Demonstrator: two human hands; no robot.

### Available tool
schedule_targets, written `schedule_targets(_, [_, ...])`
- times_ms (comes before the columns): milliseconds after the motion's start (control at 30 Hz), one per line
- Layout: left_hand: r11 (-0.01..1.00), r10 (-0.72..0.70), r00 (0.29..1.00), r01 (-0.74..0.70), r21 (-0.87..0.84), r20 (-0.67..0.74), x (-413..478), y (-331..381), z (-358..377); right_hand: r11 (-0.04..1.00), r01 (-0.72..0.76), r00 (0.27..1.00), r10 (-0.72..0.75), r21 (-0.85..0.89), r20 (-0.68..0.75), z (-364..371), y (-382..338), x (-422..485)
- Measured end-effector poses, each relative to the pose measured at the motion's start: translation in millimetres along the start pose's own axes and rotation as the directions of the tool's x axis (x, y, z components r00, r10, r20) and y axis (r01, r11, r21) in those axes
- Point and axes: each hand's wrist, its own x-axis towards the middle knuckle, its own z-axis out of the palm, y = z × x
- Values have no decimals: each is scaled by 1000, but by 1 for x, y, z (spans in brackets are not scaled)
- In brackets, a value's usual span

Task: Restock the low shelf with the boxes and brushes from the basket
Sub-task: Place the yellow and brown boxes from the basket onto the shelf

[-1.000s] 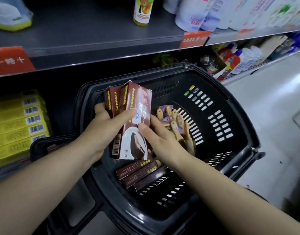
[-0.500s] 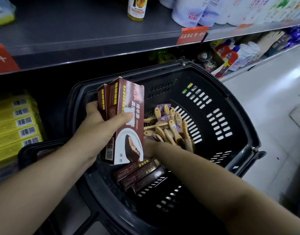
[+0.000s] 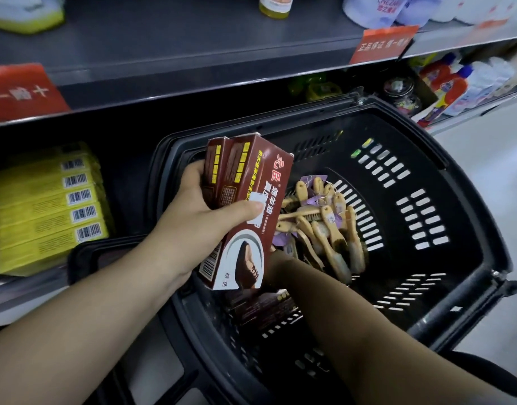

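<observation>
R hand (image 3: 277, 255) sank behind boxes (image 3: 245, 182), can't tell its fingers; L hand (image 3: 193, 226) fingers grasp boxes.

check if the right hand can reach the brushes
Probably yes: the right hand is down in the basket beside the brushes, which lie uncovered. The boxes in the left hand hide its fingers.

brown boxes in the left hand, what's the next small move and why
Probably lift one more box with the right hand and add it to the pair. The left hand grips two brown boxes upright over the basket; the right reaches below them, fingers hidden, toward dark boxes on the basket floor.
</observation>
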Motion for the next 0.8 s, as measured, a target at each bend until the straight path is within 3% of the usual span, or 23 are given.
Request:
schedule_targets(33, [1000, 0, 1000, 0, 2, -1, 0, 0, 0, 998, -18, 998, 22, -58, 57, -6, 0, -3])
schedule_targets(100, [1000, 0, 1000, 0, 4, 1, 1, -1, 1, 993, -102, 992, 97, 63, 80, -23, 8, -13])
schedule_targets(267, [999, -30, 1000, 30, -28, -7, -3, 0, 4, 927, -96, 980, 152, 363, -128, -76, 43, -77])
schedule_targets(400, [992, -101, 993, 96, -87, -54, -8, 4, 9, 930, -22, 887, 187, 366, -423, -111, 63, -139])
schedule_targets(500, [978, -161, 985, 151, -143, -63, -12, 8, 10, 931, 51, 720, 217, 363, -659, -120, 58, -182])
schedule_targets(600, [947, -255, 967, 248, -202, -9, -15, 16, 6, 971, 116, 458, 135, 210, -878, -115, 37, -212])
schedule_targets(700, [903, -317, 947, 315, -293, 42, -16, 23, -1, 983, 122, 227, 111, 141, -968, -109, 21, -227])
schedule_targets(800, [918, -285, 958, 283, -278, 35, -18, 25, -3, 953, 221, 63, 198, 207, -978, -109, 13, -235])
